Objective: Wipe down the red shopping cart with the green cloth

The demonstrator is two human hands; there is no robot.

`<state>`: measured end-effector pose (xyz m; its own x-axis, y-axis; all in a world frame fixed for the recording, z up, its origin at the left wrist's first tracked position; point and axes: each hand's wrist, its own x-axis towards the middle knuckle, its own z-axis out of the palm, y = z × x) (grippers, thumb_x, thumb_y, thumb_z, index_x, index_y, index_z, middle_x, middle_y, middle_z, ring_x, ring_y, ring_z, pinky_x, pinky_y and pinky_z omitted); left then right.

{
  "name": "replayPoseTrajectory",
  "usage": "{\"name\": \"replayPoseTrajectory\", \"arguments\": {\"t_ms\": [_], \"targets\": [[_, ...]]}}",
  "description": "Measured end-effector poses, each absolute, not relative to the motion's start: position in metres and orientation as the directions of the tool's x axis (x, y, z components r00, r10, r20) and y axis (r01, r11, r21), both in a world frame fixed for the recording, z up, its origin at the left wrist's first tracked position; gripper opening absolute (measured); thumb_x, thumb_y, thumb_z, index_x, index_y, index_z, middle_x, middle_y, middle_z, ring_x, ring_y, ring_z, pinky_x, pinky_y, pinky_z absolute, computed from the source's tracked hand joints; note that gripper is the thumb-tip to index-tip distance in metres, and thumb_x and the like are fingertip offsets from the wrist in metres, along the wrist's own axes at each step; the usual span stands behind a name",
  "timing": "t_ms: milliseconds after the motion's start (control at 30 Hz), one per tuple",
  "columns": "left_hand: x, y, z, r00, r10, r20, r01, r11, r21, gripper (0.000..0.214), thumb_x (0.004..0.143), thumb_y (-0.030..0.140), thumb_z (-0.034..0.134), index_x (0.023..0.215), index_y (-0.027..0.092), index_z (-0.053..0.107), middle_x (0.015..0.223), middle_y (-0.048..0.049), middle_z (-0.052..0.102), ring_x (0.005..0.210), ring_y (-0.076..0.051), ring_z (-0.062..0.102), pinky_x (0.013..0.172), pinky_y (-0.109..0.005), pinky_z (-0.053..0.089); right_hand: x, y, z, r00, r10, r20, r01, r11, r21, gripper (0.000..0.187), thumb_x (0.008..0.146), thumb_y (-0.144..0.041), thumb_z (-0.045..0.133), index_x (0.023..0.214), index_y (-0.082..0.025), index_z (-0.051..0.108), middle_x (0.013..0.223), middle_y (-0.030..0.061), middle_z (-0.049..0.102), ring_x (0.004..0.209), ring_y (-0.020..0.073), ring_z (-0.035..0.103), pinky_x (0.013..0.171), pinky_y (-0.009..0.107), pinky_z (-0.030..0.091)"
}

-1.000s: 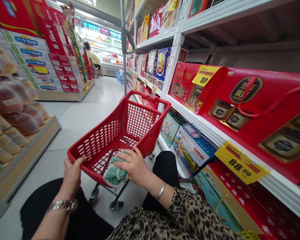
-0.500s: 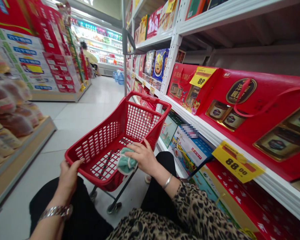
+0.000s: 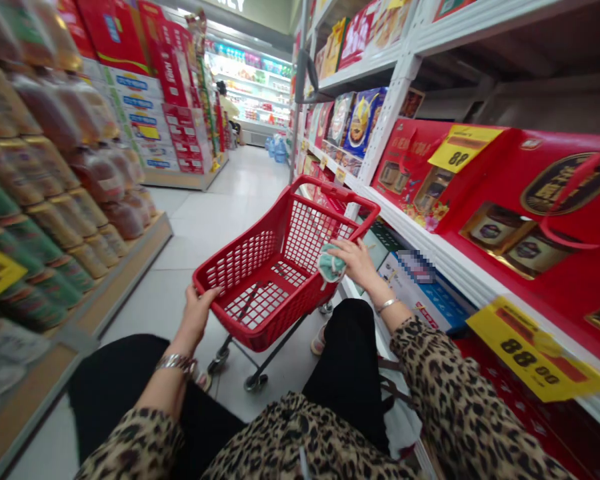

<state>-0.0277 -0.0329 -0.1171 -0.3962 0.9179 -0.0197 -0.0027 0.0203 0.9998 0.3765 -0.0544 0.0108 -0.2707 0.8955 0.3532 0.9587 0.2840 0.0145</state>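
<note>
- Grips with left hand the smooth, rounded rim of a red plastic lattice-walled shopping cart, thumb inside, fingers curled outside.
- Holds with right hand, fingers bent, a bunched green cloth with pale edging at the cart's right rim.
- With cart upright on small round wheels, beside perforated white metal shelving.

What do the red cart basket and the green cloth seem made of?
The red cart basket: probably moulded plastic, slightly glossy, judging by its regular holes and rounded rim.
The green cloth under the right hand: a soft, matte textile, since it bunches up; the exact fibre cannot be told.
</note>
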Motion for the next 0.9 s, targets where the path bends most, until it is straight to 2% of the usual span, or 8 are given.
{"name": "replayPoseTrajectory", "arguments": {"t_ms": [67,133,267,400,567,700,900], "targets": [[-0.021,-0.041,-0.108,-0.392,0.915,-0.096,-0.059,0.080,0.995,0.059,0.061,0.043,0.077,0.111,0.024,0.053,0.105,-0.0040,0.067,0.099,-0.025,0.067,0.097,-0.046,0.056,0.392,-0.043,0.015,-0.254,0.884,0.393,0.966,0.250,0.061,0.045,0.091,-0.008,0.057,0.126,-0.032,0.073,0.148,0.0067,0.063,0.138,0.0302,0.055,0.119,0.064,0.032],[-0.016,-0.046,-0.102,-0.384,0.914,-0.132,-0.089,0.106,0.990,0.060,0.061,0.041,0.077,0.113,0.023,0.053,0.109,-0.0056,0.066,0.104,-0.025,0.066,0.102,-0.045,0.054,0.404,-0.033,0.018,-0.244,0.878,0.412,0.968,0.247,0.049,0.042,0.092,-0.010,0.055,0.125,-0.028,0.073,0.148,0.0098,0.062,0.138,0.0339,0.054,0.117,0.068,0.032],[-0.010,-0.050,-0.101,-0.393,0.913,-0.106,-0.107,0.069,0.992,0.058,0.065,0.039,0.075,0.116,0.023,0.053,0.114,-0.0063,0.066,0.109,-0.026,0.065,0.103,-0.044,0.052,0.409,-0.028,0.016,-0.237,0.872,0.429,0.971,0.221,0.086,0.045,0.089,-0.010,0.055,0.126,-0.030,0.072,0.149,0.0064,0.061,0.140,0.0318,0.051,0.118,0.064,0.033],[-0.007,-0.048,-0.107,-0.429,0.898,-0.095,-0.121,0.047,0.992,0.057,0.067,0.038,0.073,0.117,0.023,0.053,0.115,-0.0063,0.066,0.110,-0.026,0.064,0.104,-0.044,0.051,0.392,-0.041,0.004,-0.241,0.881,0.406,0.971,0.217,0.105,0.054,0.085,-0.005,0.051,0.131,-0.027,0.070,0.153,0.0091,0.057,0.143,0.0324,0.048,0.118,0.063,0.033],[-0.007,-0.046,-0.109,-0.446,0.891,-0.090,-0.132,0.034,0.991,0.056,0.066,0.039,0.074,0.116,0.022,0.052,0.117,-0.0079,0.067,0.111,-0.027,0.064,0.104,-0.044,0.051,0.359,-0.068,-0.019,-0.295,0.857,0.422,0.953,0.293,0.070,0.059,0.084,-0.003,0.049,0.134,-0.027,0.068,0.154,0.0080,0.056,0.144,0.0293,0.047,0.121,0.060,0.028],[-0.007,-0.050,-0.106,-0.429,0.899,-0.088,-0.123,0.038,0.992,0.057,0.068,0.042,0.074,0.118,0.022,0.053,0.117,-0.0078,0.067,0.111,-0.027,0.064,0.103,-0.043,0.051,0.331,-0.091,-0.037,-0.364,0.799,0.479,0.917,0.396,0.036,0.063,0.081,0.000,0.049,0.134,-0.029,0.067,0.152,0.0057,0.059,0.144,0.0264,0.047,0.123,0.058,0.026],[-0.009,-0.048,-0.111,-0.414,0.906,-0.087,-0.154,0.024,0.988,0.058,0.070,0.041,0.073,0.122,0.022,0.055,0.116,-0.0079,0.068,0.108,-0.026,0.065,0.102,-0.043,0.052,0.290,-0.118,-0.054,-0.454,0.702,0.548,0.847,0.531,0.022,0.062,0.084,0.000,0.048,0.135,-0.030,0.066,0.150,0.0044,0.061,0.144,0.0239,0.047,0.125,0.055,0.026]]}}
